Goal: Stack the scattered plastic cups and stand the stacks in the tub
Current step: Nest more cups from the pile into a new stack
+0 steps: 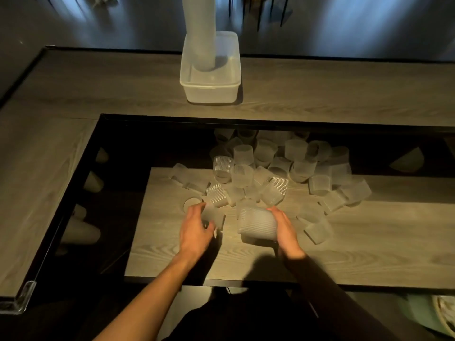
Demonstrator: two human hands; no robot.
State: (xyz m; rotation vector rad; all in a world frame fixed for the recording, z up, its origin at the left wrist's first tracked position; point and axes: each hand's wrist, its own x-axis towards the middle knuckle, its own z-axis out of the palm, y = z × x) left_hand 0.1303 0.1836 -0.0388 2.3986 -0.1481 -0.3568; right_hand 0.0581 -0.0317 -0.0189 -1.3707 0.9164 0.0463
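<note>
The right hand [283, 228], just right of frame centre, is closed round a short ribbed stack [257, 223] lying on its side, fingers along its far side. The left hand [195, 228], centre-left, is curled on a single cup [213, 215] at the near edge of the scattered cups [270, 173], which spread across mid-frame on the low table [344, 242]. The tub [210, 91] sits top centre with a tall stack [200, 33] standing in it. To nest well, I would turn the cup's base toward the stack's open mouth, align the axes, then push straight.
</note>
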